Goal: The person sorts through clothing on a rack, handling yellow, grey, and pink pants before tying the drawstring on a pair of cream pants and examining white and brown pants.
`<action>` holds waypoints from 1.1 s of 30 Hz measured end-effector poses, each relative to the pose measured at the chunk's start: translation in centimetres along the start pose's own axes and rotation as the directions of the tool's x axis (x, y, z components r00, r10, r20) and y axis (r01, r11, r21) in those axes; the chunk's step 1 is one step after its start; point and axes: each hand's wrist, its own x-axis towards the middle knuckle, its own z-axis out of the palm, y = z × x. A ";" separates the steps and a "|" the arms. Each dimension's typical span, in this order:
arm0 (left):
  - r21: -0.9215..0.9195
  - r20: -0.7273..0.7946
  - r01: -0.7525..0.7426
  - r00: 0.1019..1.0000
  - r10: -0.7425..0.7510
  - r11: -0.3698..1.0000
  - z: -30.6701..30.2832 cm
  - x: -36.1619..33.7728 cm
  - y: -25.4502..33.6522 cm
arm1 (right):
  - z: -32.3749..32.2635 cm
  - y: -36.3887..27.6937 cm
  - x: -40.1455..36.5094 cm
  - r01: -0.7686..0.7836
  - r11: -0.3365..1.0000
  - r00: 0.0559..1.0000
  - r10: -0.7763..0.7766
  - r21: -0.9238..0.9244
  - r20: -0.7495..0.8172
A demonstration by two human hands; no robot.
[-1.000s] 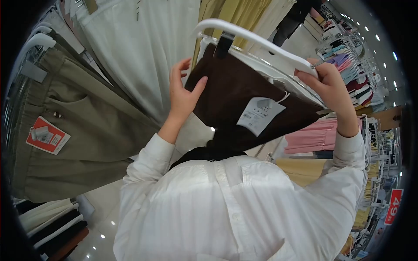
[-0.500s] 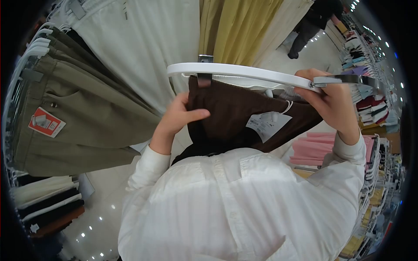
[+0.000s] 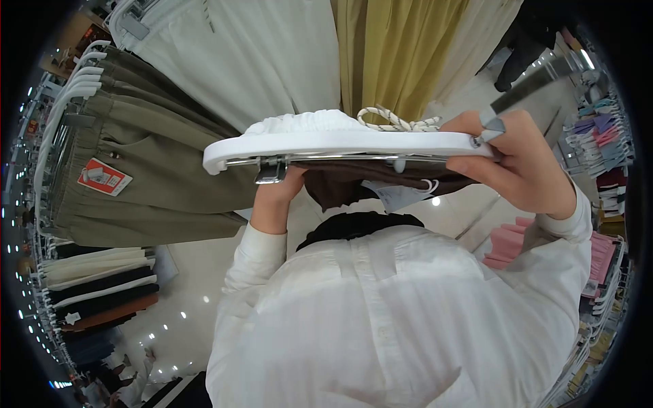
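Observation:
My right hand [image 3: 520, 163] is closed around the right part of a white clip hanger [image 3: 340, 144], its metal hook above my knuckles. Beneath the hanger hangs a brown garment [image 3: 333, 187] with a white paper tag [image 3: 394, 197] on a loop. Behind the hanger a white gathered waistband [image 3: 299, 122] shows, along with a speckled drawstring [image 3: 398, 122]. A metal clip [image 3: 271, 170] sits on the hanger's bar at the left, with no brown fabric visible in it. Just below that clip is my left hand [image 3: 277, 197], beside the brown garment's left edge; its fingers are hidden.
Olive trousers [image 3: 156, 177] with a red tag hang on a rack at left. White trousers [image 3: 238, 61] and yellow ones [image 3: 405, 54] hang ahead. Pink garments [image 3: 507, 241] hang at lower right. A person's dark trouser leg [image 3: 520, 61] appears at upper right.
The hanger has tilted and shifted left, bringing the white waistband and drawstring into view. The brown fabric now sits lower, away from the left clip. My left hand's fingers have gone behind the hanger.

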 end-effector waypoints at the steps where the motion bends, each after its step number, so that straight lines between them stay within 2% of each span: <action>1: 0.065 -0.057 -0.061 0.996 0.065 0.996 -0.2 0.1 -0.3 | 0.1 0.2 0.1 0.003 1.000 1.000 -0.003 0.009 -0.006; 2: 0.132 -0.110 -0.118 0.985 0.132 0.984 -0.5 0.1 -0.5 | 0.2 0.4 0.3 0.021 0.999 1.000 -0.021 0.024 -0.009; 4: 0.186 -0.114 -0.117 0.983 0.140 0.976 -0.7 0.4 -0.4 | 0.6 0.8 0.4 0.040 0.998 0.999 -0.040 0.044 -0.014; 6: 0.535 -0.135 -0.173 0.949 0.286 0.827 -0.8 0.6 0.1 | 1.0 1.3 0.5 0.125 0.990 0.991 -0.122 0.062 -0.055; 10: 0.644 -0.104 -0.197 0.935 0.340 0.739 -0.5 1.1 1.6 | 1.1 1.4 0.7 0.119 0.991 0.992 -0.115 0.068 -0.055; 12: 0.685 -0.003 -0.298 0.911 0.411 0.665 -0.4 1.7 2.3 | 1.1 1.8 0.7 0.132 0.991 0.991 -0.132 0.011 -0.031; 13: 0.688 -0.003 -0.297 0.911 0.412 0.662 -0.7 1.7 2.0 | 1.1 1.7 0.8 0.136 0.991 0.990 -0.136 0.013 -0.032; 15: 0.542 -0.077 -0.143 0.973 0.219 0.828 -1.3 1.6 0.9 | 1.2 1.2 0.7 0.126 0.991 0.990 -0.123 0.037 -0.069; 16: 0.543 -0.077 -0.142 0.973 0.218 0.828 -1.5 1.6 0.5 | 1.3 1.2 0.7 0.126 0.991 0.990 -0.123 0.038 -0.070; 18: 0.224 -0.039 -0.115 0.991 0.126 0.968 -1.4 1.6 0.3 | 1.4 1.1 0.7 0.094 0.991 0.992 -0.086 0.092 -0.093; 19: 0.223 -0.038 -0.114 0.991 0.126 0.968 -1.0 1.6 0.6 | 1.4 0.9 0.7 0.093 0.991 0.992 -0.085 0.092 -0.093; 20: -0.047 0.013 -0.127 0.992 0.128 0.991 -0.4 1.6 1.0 | 1.2 0.6 0.7 0.047 0.995 0.996 -0.040 0.084 -0.085; 21: -0.314 0.061 -0.117 0.988 0.143 0.942 0.0 1.5 1.4 | 1.1 0.4 0.8 0.001 0.997 0.997 0.005 0.077 -0.077; 22: -0.316 0.061 -0.118 0.988 0.144 0.942 -0.3 1.1 1.4 | 1.2 0.5 0.8 0.000 0.997 0.997 0.006 0.075 -0.077; 24: -0.098 -0.017 0.011 1.000 -0.013 0.995 -0.6 0.4 1.8 | 1.1 0.9 0.7 -0.019 1.000 0.995 0.019 0.005 -0.096; 25: -0.080 -0.030 -0.017 0.999 0.014 0.997 -0.6 0.3 2.2 | 1.2 1.0 0.8 -0.014 1.000 0.995 0.014 0.002 -0.095; 27: -0.090 -0.025 -0.001 1.000 -0.001 0.996 0.1 0.0 4.1 | 1.7 1.3 0.9 0.099 0.994 0.968 -0.108 -0.049 -0.226; 30: -0.058 -0.011 0.059 0.998 -0.059 0.997 -0.1 -0.2 6.0 | 1.8 1.5 1.0 0.078 0.996 0.969 -0.068 0.031 -0.237; 31: 0.369 -0.056 -0.129 0.985 0.161 0.920 -0.5 -0.2 6.1 | 1.8 1.4 1.1 0.089 0.996 0.968 -0.081 0.023 -0.236; 32: 0.729 -0.010 -0.250 0.927 0.374 0.638 -0.9 -0.3 6.1 | 1.7 1.3 1.1 0.029 0.999 0.979 -0.026 0.016 -0.202; 33: 0.795 -0.076 -0.211 0.896 0.438 0.568 -1.1 -0.4 5.9 | 1.5 1.2 1.2 -0.030 1.000 0.985 0.030 0.007 -0.170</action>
